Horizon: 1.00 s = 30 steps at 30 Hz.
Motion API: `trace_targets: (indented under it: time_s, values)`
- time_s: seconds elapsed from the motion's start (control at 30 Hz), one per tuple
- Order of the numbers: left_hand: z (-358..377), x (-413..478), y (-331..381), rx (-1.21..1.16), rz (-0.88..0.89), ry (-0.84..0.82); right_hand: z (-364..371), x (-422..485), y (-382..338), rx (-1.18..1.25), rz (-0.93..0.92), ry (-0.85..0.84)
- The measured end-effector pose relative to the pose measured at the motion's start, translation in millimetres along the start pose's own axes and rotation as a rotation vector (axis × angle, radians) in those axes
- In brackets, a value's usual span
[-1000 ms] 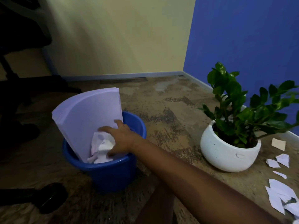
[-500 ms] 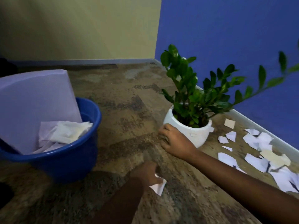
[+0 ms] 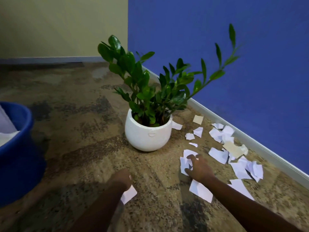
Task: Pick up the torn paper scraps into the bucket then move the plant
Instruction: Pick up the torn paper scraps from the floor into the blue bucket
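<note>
The person is crouching over a mottled brown floor (image 3: 87,124), both bare forearms reaching forward. The right hand (image 3: 199,168) is hovering low with its fingers spread and bent, fingertips and thumb touching the edges of a crumpled scrap (image 3: 184,164) without closing round it. The left hand (image 3: 122,177) is curling its fingers under, and a single scrap (image 3: 128,195) is sticking out from beneath it, apparently pinched there. More torn paper scraps (image 3: 219,155), mostly white with a couple of beige ones, are lying scattered on the floor to the right, between the hands and the pale skirting board (image 3: 250,141) that is running along the foot of the blue wall (image 3: 217,39). The plant (image 3: 150,91) is standing upright in its round white pot (image 3: 148,134) near the corner, just beyond the hands, with one scrap touching the pot's right side. The blue bucket (image 3: 18,148) is sitting at the left edge of the view, well apart from the scraps, with pale paper showing inside it. A yellow wall (image 3: 58,25) is closing off the far side.
</note>
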<state>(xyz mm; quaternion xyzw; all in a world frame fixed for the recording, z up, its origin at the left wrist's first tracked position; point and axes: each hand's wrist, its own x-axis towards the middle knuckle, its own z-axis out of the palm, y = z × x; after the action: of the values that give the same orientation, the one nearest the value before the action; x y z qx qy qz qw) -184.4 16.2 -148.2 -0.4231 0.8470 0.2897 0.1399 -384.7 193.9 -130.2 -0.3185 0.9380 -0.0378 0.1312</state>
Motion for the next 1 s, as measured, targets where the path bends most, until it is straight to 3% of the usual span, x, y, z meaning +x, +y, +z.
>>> trace_targets:
  time_s: [0.1,0.27,0.37,0.53,0.67,0.73,0.83,0.9,1.0]
  values:
    - [5.9,4.3,21.5,-0.096,-0.002,0.056,4.0,7.6,21.4,0.139,0.149,-0.011]
    - [25.1,13.8,60.0,-0.558,-0.056,0.135,10.5,12.9,38.3,0.271,0.214,-0.043]
    - [36.9,8.0,89.0,-0.699,-0.133,0.153,9.8,9.9,39.7,0.344,0.110,0.080]
    - [53.4,-3.8,133.1,-0.910,-0.122,0.020,4.9,-11.9,21.2,0.563,-0.177,0.138]
    - [56.1,-21.7,165.2,-1.411,0.009,-0.113,8.9,-25.5,1.4,0.636,-0.303,0.198]
    - [61.8,-26.7,167.9,-1.366,0.141,-0.172,9.1,-23.0,-2.8,0.686,-0.299,0.237]
    - [63.9,-17.8,163.6,-1.429,0.098,-0.377,6.5,-9.7,0.8,0.721,-0.281,0.237]
    - [63.2,-11.9,164.0,-1.461,0.034,-0.331,6.0,4.7,7.5,0.667,-0.256,0.200]
    - [59.7,-0.6,160.0,-1.276,-0.037,-0.122,4.7,30.6,18.7,0.496,-0.142,0.213]
